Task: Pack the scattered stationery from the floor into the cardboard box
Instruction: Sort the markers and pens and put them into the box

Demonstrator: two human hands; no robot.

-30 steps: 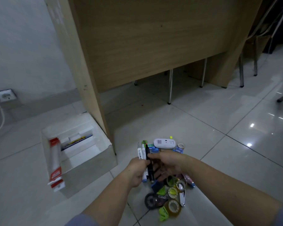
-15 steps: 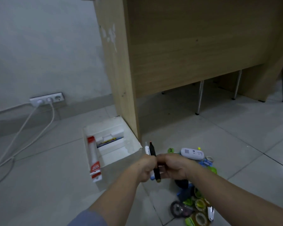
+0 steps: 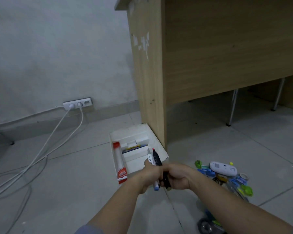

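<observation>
My left hand (image 3: 150, 177) grips a white marker (image 3: 150, 159) with a blue cap at its lower end. Right beside it my right hand (image 3: 175, 178) grips a black marker (image 3: 156, 158) with a pink tip. Both hands touch each other just in front of the open white cardboard box (image 3: 157, 146), which sits against the desk's side panel. Inside the box lie a red-and-white tube (image 3: 119, 161) along the left wall and some coloured pens (image 3: 134, 147) in a divider. The scattered stationery pile (image 3: 227, 179) lies on the floor to the right.
A white oval device (image 3: 222, 168) lies in the pile, with tape rolls (image 3: 206, 226) at the bottom edge. The wooden desk panel (image 3: 149, 73) rises behind the box. A wall socket (image 3: 78, 103) feeds white cables (image 3: 41, 154) trailing across the floor at left.
The view has swung left, so the box now lies in front of my hands. Both hands, still holding the markers, have moved from over the pile toward the box's near edge.
</observation>
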